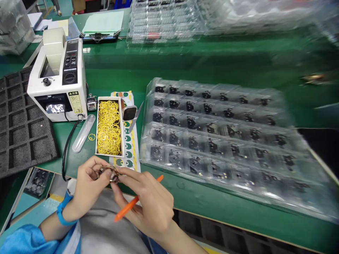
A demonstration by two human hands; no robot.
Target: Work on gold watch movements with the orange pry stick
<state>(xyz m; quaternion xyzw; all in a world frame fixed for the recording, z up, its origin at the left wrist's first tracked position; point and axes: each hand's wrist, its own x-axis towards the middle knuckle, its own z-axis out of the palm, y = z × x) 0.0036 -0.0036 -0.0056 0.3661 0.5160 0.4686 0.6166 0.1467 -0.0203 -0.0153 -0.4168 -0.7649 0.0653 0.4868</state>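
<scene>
Near the table's front edge, my left hand (88, 183) pinches a small brownish, shiny metal part (113, 175) between thumb and fingers. My right hand (150, 203) meets it from the other side, its index finger and thumb at the part. An orange pen-like stick (126, 209) lies slanted through the right hand, held in the fingers. Much of the small part is hidden by fingertips, so its exact kind does not show. Just beyond my hands stands a white box (122, 141) filled with thin yellow ring-shaped pieces (108, 127).
A white tape dispenser (58, 84) stands left, beside a black foam tray (25, 141). Tweezers (136, 116) and a sticker sheet (128, 144) lie by the box. On the right is a clear plastic tray (182, 173) of small dark parts; more clear trays (164, 21) sit behind.
</scene>
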